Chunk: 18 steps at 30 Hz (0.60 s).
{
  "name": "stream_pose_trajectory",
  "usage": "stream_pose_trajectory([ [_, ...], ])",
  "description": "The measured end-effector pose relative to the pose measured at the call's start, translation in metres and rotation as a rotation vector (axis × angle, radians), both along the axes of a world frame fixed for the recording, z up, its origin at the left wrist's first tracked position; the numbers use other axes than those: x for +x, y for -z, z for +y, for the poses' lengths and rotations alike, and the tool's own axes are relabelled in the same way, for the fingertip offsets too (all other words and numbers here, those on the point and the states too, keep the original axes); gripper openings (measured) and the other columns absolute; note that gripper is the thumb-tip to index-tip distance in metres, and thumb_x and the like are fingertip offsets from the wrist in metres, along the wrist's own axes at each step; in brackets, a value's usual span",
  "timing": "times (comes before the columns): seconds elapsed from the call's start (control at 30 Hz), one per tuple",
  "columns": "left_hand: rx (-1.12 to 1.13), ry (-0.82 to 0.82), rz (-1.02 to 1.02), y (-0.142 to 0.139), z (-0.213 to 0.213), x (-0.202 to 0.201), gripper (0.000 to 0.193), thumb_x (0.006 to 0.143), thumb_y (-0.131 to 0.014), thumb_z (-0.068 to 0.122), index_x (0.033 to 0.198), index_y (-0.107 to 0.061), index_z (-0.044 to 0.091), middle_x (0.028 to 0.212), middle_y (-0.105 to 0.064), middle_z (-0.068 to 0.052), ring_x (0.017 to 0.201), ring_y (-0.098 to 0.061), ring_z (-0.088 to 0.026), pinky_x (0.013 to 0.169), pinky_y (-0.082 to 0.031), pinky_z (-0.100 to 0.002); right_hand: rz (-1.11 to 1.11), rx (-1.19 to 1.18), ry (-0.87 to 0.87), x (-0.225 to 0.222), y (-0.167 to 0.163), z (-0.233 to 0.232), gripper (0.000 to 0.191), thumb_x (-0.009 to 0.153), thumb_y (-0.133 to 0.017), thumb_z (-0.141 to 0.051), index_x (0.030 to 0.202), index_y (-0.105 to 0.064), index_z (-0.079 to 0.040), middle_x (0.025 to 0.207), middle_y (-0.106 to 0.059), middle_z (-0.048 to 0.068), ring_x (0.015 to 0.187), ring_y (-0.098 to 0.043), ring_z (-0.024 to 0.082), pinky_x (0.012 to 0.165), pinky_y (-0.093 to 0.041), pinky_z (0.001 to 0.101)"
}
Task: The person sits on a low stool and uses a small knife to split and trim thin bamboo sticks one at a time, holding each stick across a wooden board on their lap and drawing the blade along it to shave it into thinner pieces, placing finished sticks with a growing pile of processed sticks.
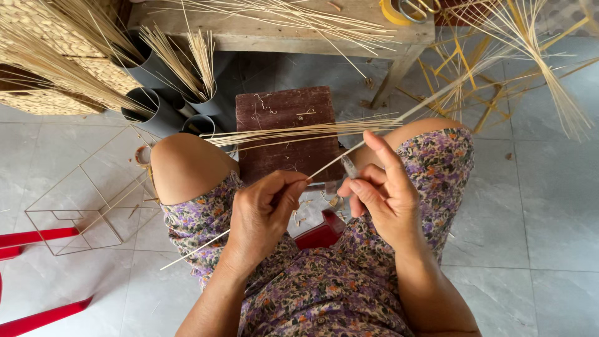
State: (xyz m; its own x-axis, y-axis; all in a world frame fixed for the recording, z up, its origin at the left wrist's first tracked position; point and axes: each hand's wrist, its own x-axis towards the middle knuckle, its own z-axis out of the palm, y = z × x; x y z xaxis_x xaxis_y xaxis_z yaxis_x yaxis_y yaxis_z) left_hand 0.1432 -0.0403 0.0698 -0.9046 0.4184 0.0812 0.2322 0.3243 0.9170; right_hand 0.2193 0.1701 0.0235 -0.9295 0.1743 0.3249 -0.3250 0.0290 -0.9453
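A: We're looking straight down at our lap, and our left hand [262,215] is closed around a long thin stick [337,161], thumb and fingers pinching it near the middle.

B: And we can follow that stick: one end runs down left past our knee towards the tiled floor [549,206], the other goes up right, over the dark brown wooden block [287,128].

A: Our right hand [380,190] is curled too, holding a small knife [349,167], its blade right against the stick, with the forefinger stretched out along it.

B: So both hands are full, close together, just above our flowered dress [324,287].

A: On the block we see a bundle of more sticks [299,130] lying crosswise, touching its top.

B: Behind it stands a wooden bench [268,31] with loose sticks scattered over it, and at its right end a roll of yellow tape [390,11].

A: To the left we've got grey tubes [156,109] stuffed with sticks, woven baskets [93,68] beside them.

B: And a wire frame [81,200] sits on the tiles by our left knee, with red plastic legs [37,237] near it.
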Motion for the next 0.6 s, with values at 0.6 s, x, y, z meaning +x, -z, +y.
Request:
stream_pose_trajectory([
  [0.6,0.114,-0.022,0.025,0.009,0.001,-0.004,0.013,0.097,-0.070,0.010,0.107,-0.075,0.002,0.072,-0.072,-0.003,0.063,-0.065,-0.005,0.055,-0.054,-0.023,-0.266,-0.082,-0.752,0.008,0.017,-0.012,0.032,0.107,-0.058,0.001,0.138,-0.066,-0.002,0.098,-0.076,0.014,0.060,-0.063,0.008,0.051,-0.054,0.0232],
])
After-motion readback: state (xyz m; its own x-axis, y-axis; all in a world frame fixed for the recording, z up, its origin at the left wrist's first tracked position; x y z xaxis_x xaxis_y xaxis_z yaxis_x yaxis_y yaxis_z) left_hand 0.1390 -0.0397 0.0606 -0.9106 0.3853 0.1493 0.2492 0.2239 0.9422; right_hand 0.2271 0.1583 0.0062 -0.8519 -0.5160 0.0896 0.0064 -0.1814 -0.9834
